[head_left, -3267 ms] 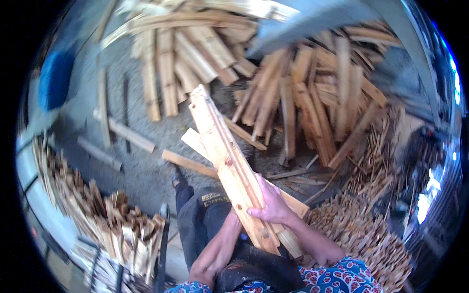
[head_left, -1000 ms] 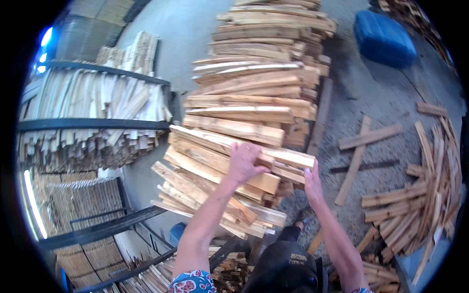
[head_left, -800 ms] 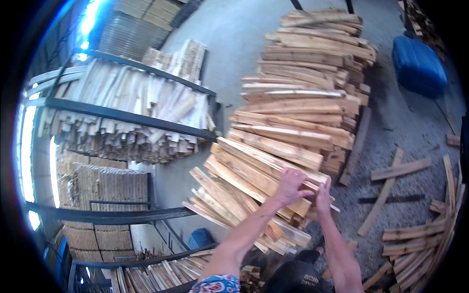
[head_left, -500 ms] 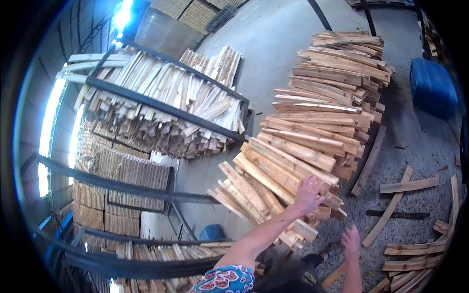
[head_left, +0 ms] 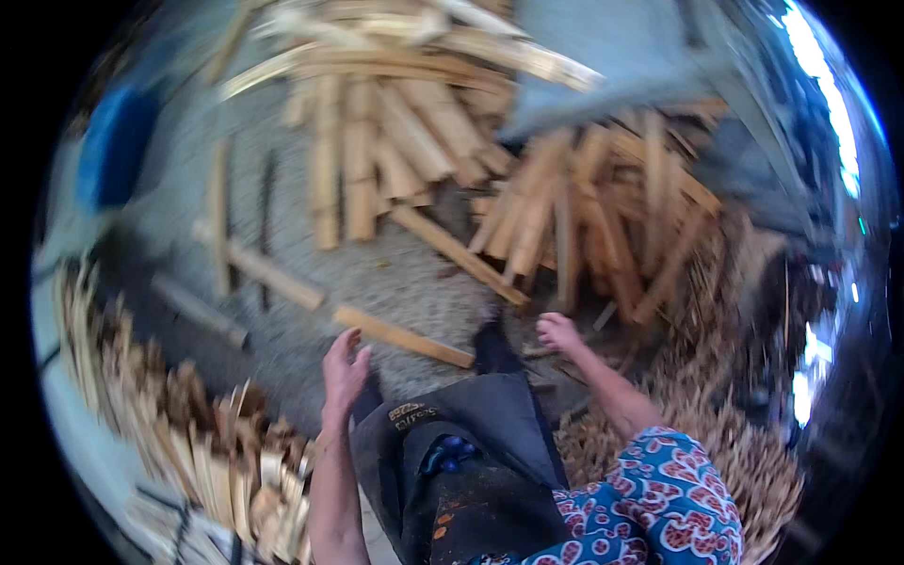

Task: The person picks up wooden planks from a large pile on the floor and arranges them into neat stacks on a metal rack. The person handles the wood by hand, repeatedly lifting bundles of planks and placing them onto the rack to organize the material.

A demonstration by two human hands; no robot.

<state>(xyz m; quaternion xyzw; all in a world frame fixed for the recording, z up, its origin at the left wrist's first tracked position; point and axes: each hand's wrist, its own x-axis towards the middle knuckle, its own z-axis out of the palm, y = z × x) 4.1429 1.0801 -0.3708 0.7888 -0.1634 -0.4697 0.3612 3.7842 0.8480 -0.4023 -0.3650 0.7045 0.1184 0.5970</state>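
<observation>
My left hand (head_left: 347, 372) is held out in front of my body with nothing in it, its thumb and fingers apart. Loosely curled, my right hand (head_left: 558, 331) hangs above the floor near the boards, and I see nothing in it. A wooden strip (head_left: 403, 336) lies on the floor between the two hands, closest to the left one. Beyond my right hand a heap of short boards (head_left: 603, 212) fans out in a tangle. Another board (head_left: 460, 252) lies slantwise on the floor in front of that heap. The picture is partly smeared by motion.
More boards (head_left: 377, 151) are piled straight ahead. Loose pieces (head_left: 273, 273) lie on the concrete floor to the left. A blue plastic container (head_left: 115, 146) stands at far left. Dense stacked sticks (head_left: 687, 452) are at right, with upright offcuts (head_left: 202, 452) at lower left.
The view has swung round from the long row of boards to another part of the floor. My left hand, earlier on those boards, is now off them and empty.
</observation>
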